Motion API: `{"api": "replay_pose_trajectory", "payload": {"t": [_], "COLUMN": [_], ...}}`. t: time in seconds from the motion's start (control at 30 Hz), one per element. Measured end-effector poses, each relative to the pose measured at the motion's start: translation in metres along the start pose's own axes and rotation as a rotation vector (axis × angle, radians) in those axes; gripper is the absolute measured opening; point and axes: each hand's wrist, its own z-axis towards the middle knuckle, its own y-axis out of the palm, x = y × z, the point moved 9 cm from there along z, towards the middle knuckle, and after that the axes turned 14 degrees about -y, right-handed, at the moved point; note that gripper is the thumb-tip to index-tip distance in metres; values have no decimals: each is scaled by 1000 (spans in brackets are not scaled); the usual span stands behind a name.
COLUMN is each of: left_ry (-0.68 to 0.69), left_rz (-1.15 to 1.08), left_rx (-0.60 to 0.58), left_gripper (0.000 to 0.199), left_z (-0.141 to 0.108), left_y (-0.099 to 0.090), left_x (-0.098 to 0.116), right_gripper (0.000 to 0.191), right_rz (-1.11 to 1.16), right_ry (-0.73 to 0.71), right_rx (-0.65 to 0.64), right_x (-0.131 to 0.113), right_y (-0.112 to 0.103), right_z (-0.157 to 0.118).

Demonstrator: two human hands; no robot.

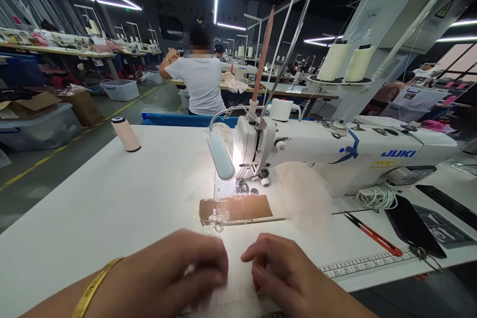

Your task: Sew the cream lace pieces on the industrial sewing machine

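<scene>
My left hand point(190, 268), a gold bangle at its wrist, is over the front of the white table point(93, 194). Its fingers are curled together and blurred; anything in them is hidden. Close by on the right, my right hand point(276, 268) has its index finger and thumb apart, with nothing visible between them. Beyond both hands, a brown plate point(238, 209) lies in front of the needle area of a white JUKI sewing machine point(305, 141). Pale sheer fabric point(305, 189) spreads beside the plate, under the machine arm.
A pink thread cone point(125, 134) stands at the back left. To the right lie red-handled snips point(374, 234), a black phone point(413, 226), a coiled white cable point(376, 197) and a ruler strip point(357, 264). A person in a white shirt point(199, 82) sits beyond the table.
</scene>
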Motion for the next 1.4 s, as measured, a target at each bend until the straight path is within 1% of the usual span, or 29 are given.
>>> {"api": "replay_pose_trajectory", "payload": {"t": [0.03, 0.1, 0.17, 0.2, 0.27, 0.33, 0.4, 0.5, 0.57, 0.63, 0.73, 0.87, 1.03, 1.13, 1.23, 1.4], "left_ry": [-2, 3, 32, 50, 79, 56, -3, -65, -87, -97, -85, -63, -72, -80, -86, -92], "left_rz": [19, 78, 96, 75, 26, 0, -42, -153, -215, -256, -252, -274, -342, -359, -367, -380], "left_rx": [-73, -140, -173, -189, -172, -115, -66, -70, -72, -70, -12, 50, 53, 38, 16, 77], "left_gripper": [14, 13, 18, 19, 21, 27, 32, 31, 31, 34, 39, 39, 41, 45, 48, 50], "left_z": [-3, 0, 13, 21, 39, 53, 62, 69, 72, 74, 76, 76, 74, 73, 74, 77], "left_y": [6, 8, 4, 0, -11, -22, -29, -27, -22, -18, -18, -24, -25, -23, -19, -23], "left_x": [7, 20, 30, 33, 35, 28, 15, -2, -9, -13, -14, -15, -16, -15, -16, -26], "right_gripper": [25, 43, 58, 61, 56, 49, 45, 35, 29, 25, 21, 26, 29, 30, 28, 32], "right_rz": [91, 267, 477, 572, 669, 647, 585, 461, 383, 351, 306, 248, 183, 212, 259, 401], "right_ry": [58, 136, 165, 163, 184, 238, 279, 271, 251, 240, 252, 282, 246, 243, 271, 294], "right_rx": [32, 44, -31, -53, -42, 8, 61, 137, 176, 195, 197, 205, 257, 288, 315, 329], "right_x": [2, 6, 10, 12, 24, 43, 59, 69, 69, 66, 62, 61, 58, 60, 67, 71], "right_y": [-5, -7, 3, 8, 14, 17, 16, 9, 4, 3, 2, -2, -12, -12, -10, -5], "right_z": [2, 12, 27, 35, 48, 53, 52, 51, 50, 51, 50, 47, 47, 47, 44, 44]}}
